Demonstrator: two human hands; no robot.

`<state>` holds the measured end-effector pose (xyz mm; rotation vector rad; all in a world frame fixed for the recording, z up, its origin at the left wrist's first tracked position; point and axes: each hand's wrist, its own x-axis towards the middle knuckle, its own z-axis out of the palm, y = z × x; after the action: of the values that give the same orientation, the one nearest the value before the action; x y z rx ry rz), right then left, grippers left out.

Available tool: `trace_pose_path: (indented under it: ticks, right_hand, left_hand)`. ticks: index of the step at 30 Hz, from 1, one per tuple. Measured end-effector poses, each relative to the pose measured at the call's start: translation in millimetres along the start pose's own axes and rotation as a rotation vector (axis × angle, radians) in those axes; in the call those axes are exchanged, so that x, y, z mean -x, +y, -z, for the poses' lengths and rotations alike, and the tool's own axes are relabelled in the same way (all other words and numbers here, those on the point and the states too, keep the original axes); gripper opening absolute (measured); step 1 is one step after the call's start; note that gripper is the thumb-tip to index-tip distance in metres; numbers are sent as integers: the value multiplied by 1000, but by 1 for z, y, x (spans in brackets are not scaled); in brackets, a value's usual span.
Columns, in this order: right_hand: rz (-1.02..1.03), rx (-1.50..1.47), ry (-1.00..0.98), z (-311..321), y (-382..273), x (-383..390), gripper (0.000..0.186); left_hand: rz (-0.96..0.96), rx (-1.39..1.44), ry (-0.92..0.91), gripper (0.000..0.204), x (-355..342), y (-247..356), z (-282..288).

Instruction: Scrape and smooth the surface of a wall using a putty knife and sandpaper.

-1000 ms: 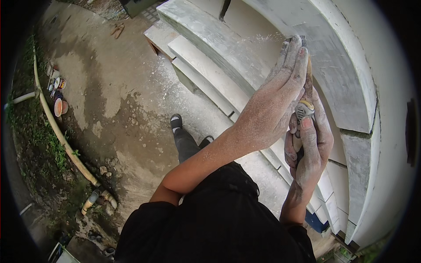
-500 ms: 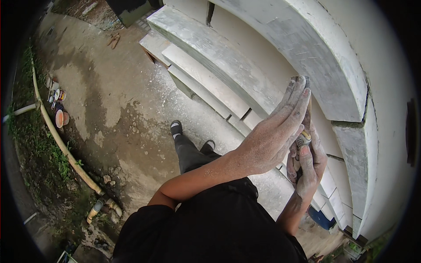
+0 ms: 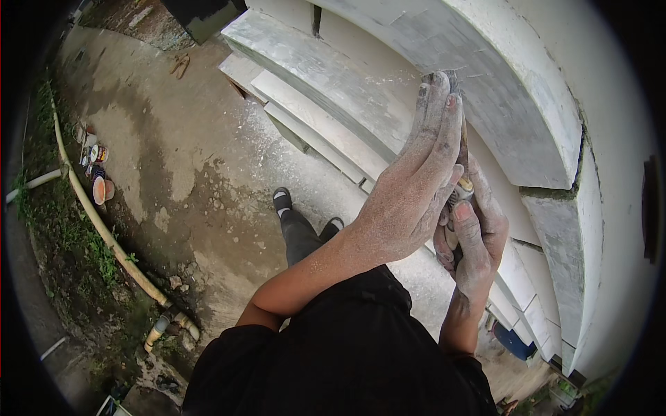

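View straight down from a height, close against a pale, curved moulded wall. The right hand is seen closed around the handle of a small tool, thumb up along the shaft; the working end is hidden behind the other hand, so its kind cannot be told for certain — a scraper or narrow blade is guessed. The left hand is held flat, fingers straight and together, laid over the tool and pressing toward the wall's stepped ledge; nothing is gripped by it. Both hands are coated in whitish dust. The step in hand is judged to be scraping or smoothing of the moulding's surface, the tip being steadied by the flat palm. For the next move, firm even pressure and a controlled stroke along the curve would be called for, with footing kept sure. Far below, a concrete yard is noted, with a long yellowish pipe along the grass edge and small paint tins beside it. The person's dark shoe is seen on a ledge.
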<state>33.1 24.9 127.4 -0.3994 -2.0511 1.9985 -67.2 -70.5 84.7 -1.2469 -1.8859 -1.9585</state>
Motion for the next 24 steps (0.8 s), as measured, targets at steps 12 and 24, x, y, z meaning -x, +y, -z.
trace_pose_path:
  ticks: [12, 24]
  right_hand:
    - [-52, -2, 87, -3, -9, 5, 62]
    - [12, 69, 12, -36, -18, -7, 54]
  left_hand:
    - [19, 66, -56, 71, 4, -3, -6]
    - [-9, 70, -63, 70, -5, -10, 29]
